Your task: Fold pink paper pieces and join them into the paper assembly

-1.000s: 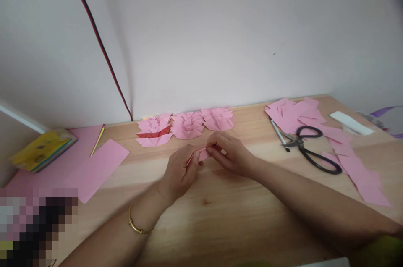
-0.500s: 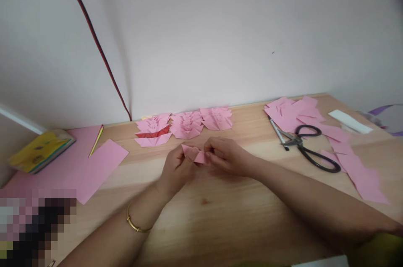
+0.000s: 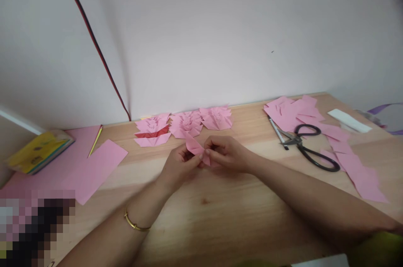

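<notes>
A small folded piece of pink paper [image 3: 194,144] is pinched between both hands above the middle of the wooden table. My left hand [image 3: 180,162] grips its lower left side, thumb in front and fingers behind. My right hand [image 3: 225,153] pinches its right edge between thumb and index finger. Its lower part is partly hidden by the fingers. Just behind, folded pink paper pieces [image 3: 185,123] lie in three stacks along the wall, with one red folded piece [image 3: 153,132] in the left stack.
At right lie black-handled scissors [image 3: 296,141], a pen [image 3: 277,132], loose pink paper pieces [image 3: 355,170] and a white strip [image 3: 349,121]. At left are pink sheets [image 3: 102,170], a yellow pencil [image 3: 95,142] and a yellow packet [image 3: 39,149]. A red-black cable [image 3: 94,40] runs down the wall.
The pink paper has been turned so one point now sticks up higher, and more of its face shows. Both hands stay close together in nearly the same place.
</notes>
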Demonstrator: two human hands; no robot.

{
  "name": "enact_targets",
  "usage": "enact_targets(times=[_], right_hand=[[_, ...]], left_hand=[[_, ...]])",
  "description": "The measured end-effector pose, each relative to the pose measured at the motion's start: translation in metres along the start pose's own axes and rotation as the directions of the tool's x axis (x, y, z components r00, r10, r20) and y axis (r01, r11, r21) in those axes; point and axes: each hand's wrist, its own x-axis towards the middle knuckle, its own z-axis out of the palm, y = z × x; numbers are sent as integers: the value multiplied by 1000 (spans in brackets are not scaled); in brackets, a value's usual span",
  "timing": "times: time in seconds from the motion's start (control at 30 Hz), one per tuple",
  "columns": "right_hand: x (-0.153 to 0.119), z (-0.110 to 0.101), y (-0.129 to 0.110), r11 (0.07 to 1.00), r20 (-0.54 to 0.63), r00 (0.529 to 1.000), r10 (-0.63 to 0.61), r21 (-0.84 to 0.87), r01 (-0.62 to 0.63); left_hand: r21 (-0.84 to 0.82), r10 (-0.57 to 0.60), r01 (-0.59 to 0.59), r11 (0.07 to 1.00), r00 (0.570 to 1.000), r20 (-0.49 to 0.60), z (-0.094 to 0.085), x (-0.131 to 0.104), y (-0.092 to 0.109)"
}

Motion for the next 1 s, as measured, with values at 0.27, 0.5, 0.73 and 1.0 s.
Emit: enact_targets(times=[0.27,0.5,0.73,1.0], right_hand=[[-1,1,-1,999,39,999,13,37,-14],[-1,1,1,999,57,998,25,31,-27],[0,0,4,997,1,1000,-6,-76,6],[1,1,5,997,-33,999,-36,-75,34]], left_hand=[[-37,-7,8,999,999,34,1,-1,1],[-40,-10,12,999,999,32,2,-1,3],[-149,-35,36,988,999,4,2,1,-3],[-393,-82,80,916,997,11,4,1,-1]])
